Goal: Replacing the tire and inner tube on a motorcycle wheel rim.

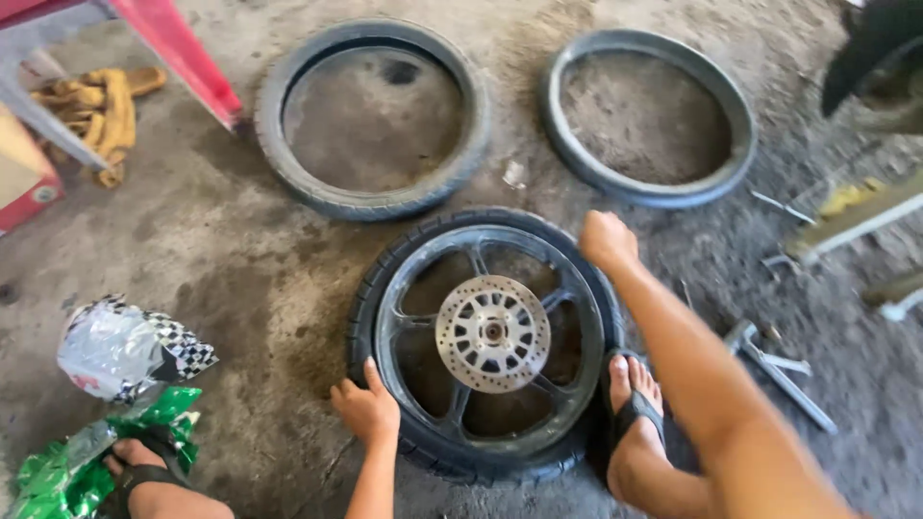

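Observation:
A motorcycle wheel (420, 288) with black cast spokes, a silver brake disc (492, 333) and a black tyre around it lies flat on the concrete floor in front of me. My left hand (367, 410) presses on the tyre's near left edge with fingers spread. My right hand (607, 240) is a closed fist pushing on the tyre's far right edge. My right foot (633, 408) in a sandal stands on the tyre's right side. My left foot (144, 476) rests on the floor at lower left.
Two loose tyres lie beyond the wheel, a black one (288, 144) at centre-left and a greyer one (577, 154) at right. Crumpled foil wrapping (120, 351) and green plastic (67, 471) sit at lower left. Metal tools (779, 365) lie at right; a red stand leg (183, 53) at top left.

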